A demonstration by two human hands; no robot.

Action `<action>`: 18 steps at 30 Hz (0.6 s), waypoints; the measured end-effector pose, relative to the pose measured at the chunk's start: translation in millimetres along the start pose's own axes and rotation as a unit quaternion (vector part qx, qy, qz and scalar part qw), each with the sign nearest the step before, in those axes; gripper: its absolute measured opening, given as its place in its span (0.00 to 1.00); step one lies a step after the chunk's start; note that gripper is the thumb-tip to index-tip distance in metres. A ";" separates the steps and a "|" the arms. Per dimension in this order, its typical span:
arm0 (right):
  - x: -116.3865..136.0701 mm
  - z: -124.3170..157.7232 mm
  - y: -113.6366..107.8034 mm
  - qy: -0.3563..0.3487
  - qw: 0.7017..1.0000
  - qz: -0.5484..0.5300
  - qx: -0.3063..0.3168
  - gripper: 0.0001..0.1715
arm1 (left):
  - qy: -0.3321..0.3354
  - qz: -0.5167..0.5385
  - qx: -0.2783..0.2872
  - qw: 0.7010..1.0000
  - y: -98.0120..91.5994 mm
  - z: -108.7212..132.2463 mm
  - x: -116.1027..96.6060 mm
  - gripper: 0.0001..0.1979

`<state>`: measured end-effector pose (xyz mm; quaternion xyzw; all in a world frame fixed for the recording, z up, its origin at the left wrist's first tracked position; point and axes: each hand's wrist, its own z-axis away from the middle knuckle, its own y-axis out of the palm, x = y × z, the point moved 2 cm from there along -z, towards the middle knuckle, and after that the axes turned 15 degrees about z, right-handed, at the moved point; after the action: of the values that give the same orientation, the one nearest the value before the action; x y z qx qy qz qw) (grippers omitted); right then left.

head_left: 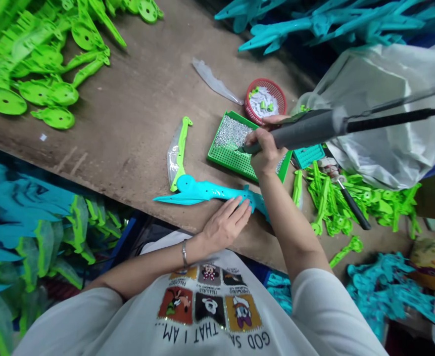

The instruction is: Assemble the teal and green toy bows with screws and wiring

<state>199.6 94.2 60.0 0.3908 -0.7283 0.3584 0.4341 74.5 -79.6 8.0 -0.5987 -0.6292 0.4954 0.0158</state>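
Note:
My left hand (pixel 227 223) lies with its fingers flat on a blue plastic part (pixel 217 191) near the table's front edge. My right hand (pixel 267 152) is wrapped round a dark grey electric screwdriver (pixel 306 131), whose tip points down into a green tray (pixel 235 159) of small metal screws (pixel 232 132). A green part with a clear curved blade (pixel 178 154) touches the rounded left end of the blue part. Just behind the tray, a red basket (pixel 284 96) holds white and green pieces.
Green parts (pixel 46 59) are piled at the back left, more (pixel 373 198) at the right beside a black-handled tool (pixel 354 205). Blue parts (pixel 324 24) lie at the back. Another person's hand (pixel 275 120) shows behind the screwdriver. A clear blade (pixel 215 81) lies behind the tray.

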 end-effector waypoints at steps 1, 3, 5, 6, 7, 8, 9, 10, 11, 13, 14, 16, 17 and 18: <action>9.8 2.6 -0.8 -0.005 1.000 -0.014 -0.008 0.26 | -0.001 0.002 0.002 1.000 0.1 -0.2 0.2 0.19; 31.8 13.5 -2.4 -0.013 0.998 -0.058 -0.003 0.20 | -0.006 0.007 0.007 1.000 0.4 -0.4 0.6 0.20; 51.2 30.8 -2.9 -0.014 0.995 -0.089 0.038 0.14 | -0.008 0.016 0.015 1.000 0.7 -0.1 1.0 0.20; 58.2 40.8 -2.6 -0.012 0.993 -0.094 0.068 0.13 | -0.009 0.022 0.021 0.999 1.0 0.2 1.2 0.20; 63.1 50.7 -1.9 -0.011 0.991 -0.094 0.097 0.13 | -0.011 0.029 0.025 0.999 1.4 0.5 1.4 0.19; 65.7 60.1 -0.9 -0.009 0.988 -0.091 0.122 0.14 | -0.012 0.034 0.028 0.999 1.9 1.0 1.6 0.18; 66.6 68.4 0.6 -0.008 0.986 -0.088 0.142 0.14 | -0.015 0.038 0.028 0.999 2.6 1.5 1.7 0.17; 66.0 75.3 2.3 -0.007 0.984 -0.088 0.157 0.15 | -0.017 0.038 0.025 0.999 3.3 2.1 1.7 0.16; 64.5 80.7 4.2 -0.005 0.982 -0.090 0.165 0.15 | -0.019 0.036 0.021 0.999 4.3 2.8 1.6 0.15; 60.5 87.8 8.0 0.001 0.981 -0.093 0.170 0.15 | -0.022 0.030 0.024 0.999 7.1 4.0 1.5 0.15; 58.7 89.9 9.9 0.001 0.980 -0.096 0.173 0.15 | -0.025 0.032 0.035 0.999 8.8 4.5 1.5 0.15; 55.4 92.6 13.3 0.001 0.977 -0.103 0.187 0.14 | -0.032 0.042 0.064 0.997 11.8 5.2 1.8 0.15; 53.5 93.5 14.6 0.004 0.975 -0.101 0.196 0.14 | -0.035 0.047 0.077 0.995 12.5 5.4 2.0 0.15; 50.7 94.0 15.8 0.016 0.975 -0.086 0.206 0.14 | -0.037 0.052 0.084 0.994 12.7 5.6 2.2 0.15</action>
<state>136.4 7.0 69.0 0.5271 -0.5954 0.4681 0.3854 79.8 -84.0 -4.3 -0.6085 -0.5533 0.5686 0.0170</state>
